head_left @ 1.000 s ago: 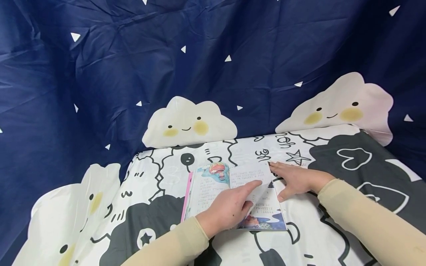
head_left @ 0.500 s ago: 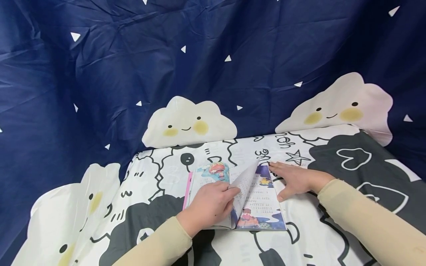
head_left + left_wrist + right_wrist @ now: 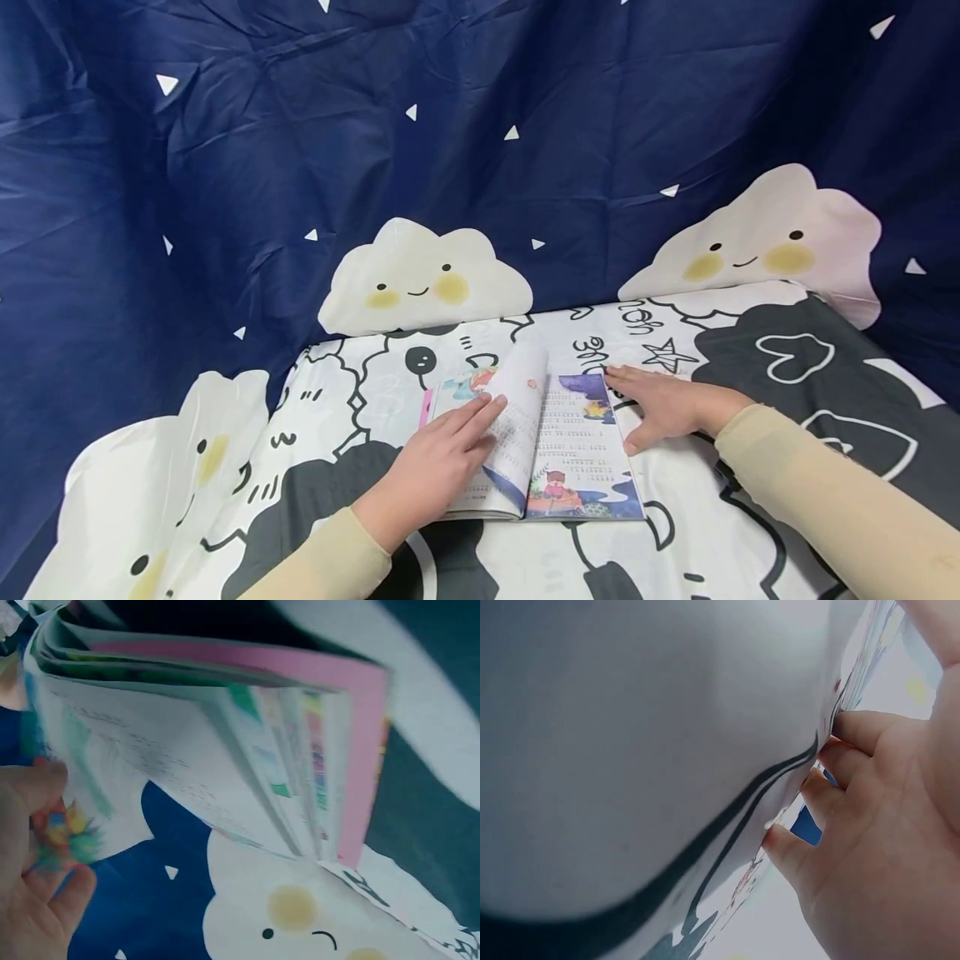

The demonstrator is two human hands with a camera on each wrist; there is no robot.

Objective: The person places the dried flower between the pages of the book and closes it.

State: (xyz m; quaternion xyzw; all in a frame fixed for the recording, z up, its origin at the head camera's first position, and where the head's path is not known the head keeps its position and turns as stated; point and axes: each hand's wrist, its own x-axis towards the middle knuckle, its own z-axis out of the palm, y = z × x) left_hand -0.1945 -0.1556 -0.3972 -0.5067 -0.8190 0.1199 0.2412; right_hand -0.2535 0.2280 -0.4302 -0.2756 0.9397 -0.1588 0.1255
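Note:
An open picture book [image 3: 570, 454] lies on the cloth-covered table [image 3: 750, 517]. My left hand [image 3: 450, 442] lies with straight fingers on the left half, pressing against a turned page [image 3: 521, 400] that still arches up over the spine. Flat on the cloth, my right hand [image 3: 652, 402] touches the book's right edge with its fingertips. In the left wrist view the book's pink cover [image 3: 364, 750] and fanned pages fill the frame, with my left hand [image 3: 34, 900] at the lower left. The right wrist view shows my right hand [image 3: 885, 847] pressed against the page edges.
A black-and-white cartoon cloth [image 3: 337, 400] covers the table. Behind it hangs a dark blue sheet [image 3: 450, 125] with white cloud faces [image 3: 423, 275]. The table's left edge drops off near a cloud print [image 3: 150, 483].
My left hand has lifted a page from the right half and swept it over to the left, where its fingers now lie straight on it. The right hand has stayed in place.

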